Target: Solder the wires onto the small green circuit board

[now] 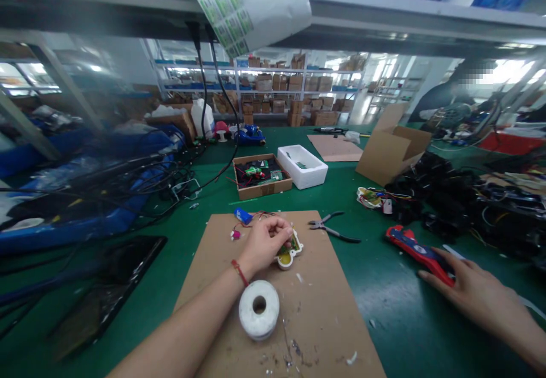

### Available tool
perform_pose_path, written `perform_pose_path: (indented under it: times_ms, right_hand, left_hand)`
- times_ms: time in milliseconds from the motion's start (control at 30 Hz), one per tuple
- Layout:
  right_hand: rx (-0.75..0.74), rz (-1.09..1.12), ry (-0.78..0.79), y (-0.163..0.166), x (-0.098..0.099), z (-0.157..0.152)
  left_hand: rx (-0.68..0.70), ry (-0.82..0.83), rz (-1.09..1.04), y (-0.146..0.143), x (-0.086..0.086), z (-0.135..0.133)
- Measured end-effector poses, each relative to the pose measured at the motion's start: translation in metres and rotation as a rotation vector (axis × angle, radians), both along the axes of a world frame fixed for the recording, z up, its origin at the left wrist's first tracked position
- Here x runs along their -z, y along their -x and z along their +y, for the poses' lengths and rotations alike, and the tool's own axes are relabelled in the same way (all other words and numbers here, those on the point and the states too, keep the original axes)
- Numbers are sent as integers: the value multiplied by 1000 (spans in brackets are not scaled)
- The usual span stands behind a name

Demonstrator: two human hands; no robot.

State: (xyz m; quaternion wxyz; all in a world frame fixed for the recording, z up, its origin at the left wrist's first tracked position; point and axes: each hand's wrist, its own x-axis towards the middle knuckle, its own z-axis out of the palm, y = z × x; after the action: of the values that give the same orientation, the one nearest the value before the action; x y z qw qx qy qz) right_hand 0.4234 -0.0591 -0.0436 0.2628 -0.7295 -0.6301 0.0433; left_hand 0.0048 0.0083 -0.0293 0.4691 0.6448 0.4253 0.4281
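In the head view, a brown cardboard sheet (319,298) lies on a green bench (367,287) and serves as the landmark. The left hand (271,241), with a red bracelet (240,273) at its wrist, is over the far half of the sheet, fingers bent and thumb and index drawn together in a pinch; whether anything is caught between the tips cannot be told. Directly beneath it on the sheet sits the white-cased circuit board (285,260), partly covered by the fingers. Near the sheet's far left corner are a blue cylinder (243,215) with thin wires and a small pink-and-white part (235,234). A white roll (258,328) stands on the sheet nearer the wearer, touching or just beside the left wrist; small scraps lie around it. Pliers (319,225) straddle the sheet's far right edge, handles reaching onto the bench. Well to the right of the sheet, the right hand (469,284) is grasping the near end of a red tool (416,250), thumb on one side and fingers on the other. Beyond the sheet's far edge stand a shallow carton (267,189) of electronic parts and a white foam box (313,180), side by side; to their right is an open cardboard box (375,159).
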Motion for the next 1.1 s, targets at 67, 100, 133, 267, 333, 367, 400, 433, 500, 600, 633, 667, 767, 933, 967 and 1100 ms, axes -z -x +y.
perform_pose_path:
  times_ms: [67,100,133,267,333,367,400,433,500,600,633,667,767,933,967,1100]
  right_hand:
    - [60,-192,73,0,3,2]
    - [71,-261,104,1,2,2]
    - [57,-291,125,3,1,2]
    - [51,-365,194,12,-7,0]
    - [54,-412,166,23,-14,-3]
    - [56,-433,118,32,-18,-4]
    - [47,-435,57,43,-23,-5]
    - [1,-422,10,56,-28,-5]
    - [-132,-297,-74,90,-38,-3]
    - [-449,74,10,150,-46,11]
    - [-514,114,23,170,-46,18]
    - [-569,137,34,190,-46,26]
    - [-708,188,62,240,-42,50]
    - [-839,216,63,281,-39,72]
    - [-854,220,62,284,-39,73]
    - [-862,242,42,288,-36,70]
  left_hand:
    - [-2,9,-11,0,1,0]
    - [-4,13,-13,0,2,1]
    - [-6,18,-15,0,2,1]
    - [0,25,-19,0,2,1]
    - [1,23,-25,1,2,1]
    - [1,22,-28,1,2,1]
    - [1,18,-29,2,2,2]
    - [1,13,-26,3,1,3]
    - [2,-8,-8,6,0,5]
    - [-10,-65,54,11,-4,6]
    - [-20,-89,80,13,-6,5]
    - [-33,-114,105,15,-8,3]
    - [-90,-174,161,23,-12,-6]
    - [-223,-168,176,40,-3,-28]
    - [-247,-155,166,44,0,-31]
    - [-315,-107,108,52,9,-43]
